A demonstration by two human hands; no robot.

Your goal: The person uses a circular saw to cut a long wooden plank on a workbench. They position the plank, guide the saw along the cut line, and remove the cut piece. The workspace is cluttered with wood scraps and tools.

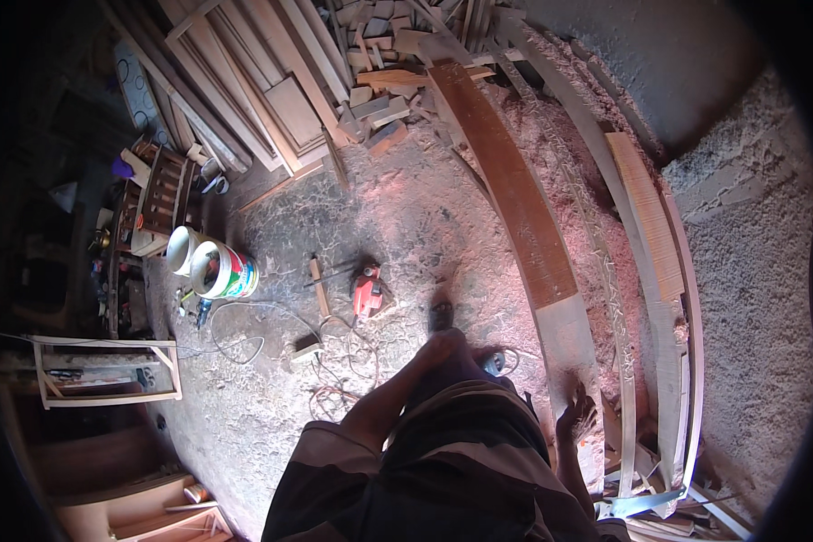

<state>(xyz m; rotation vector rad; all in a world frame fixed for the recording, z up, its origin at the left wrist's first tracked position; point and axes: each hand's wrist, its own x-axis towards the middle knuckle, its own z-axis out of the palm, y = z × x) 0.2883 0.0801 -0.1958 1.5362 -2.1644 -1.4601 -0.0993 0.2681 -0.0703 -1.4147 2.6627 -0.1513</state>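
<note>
A long wooden board runs down my right side, brown along its upper length and paler toward me. On that pale end lies my right hand, fingers spread and holding nothing. My left forearm reaches forward over my leg, and my left hand is around knee height; its fingers do not show clearly. Beyond my feet, a red power tool rests on the floor, with a wooden-handled hammer to its left. Near the board's close end is a handsaw with a pale bluish blade.
Two white buckets stand at left, near a wooden frame. Cords curl over the dusty floor. Door panels and planks lean at the back beside piled offcuts. More long boards lie along the right wall among shavings.
</note>
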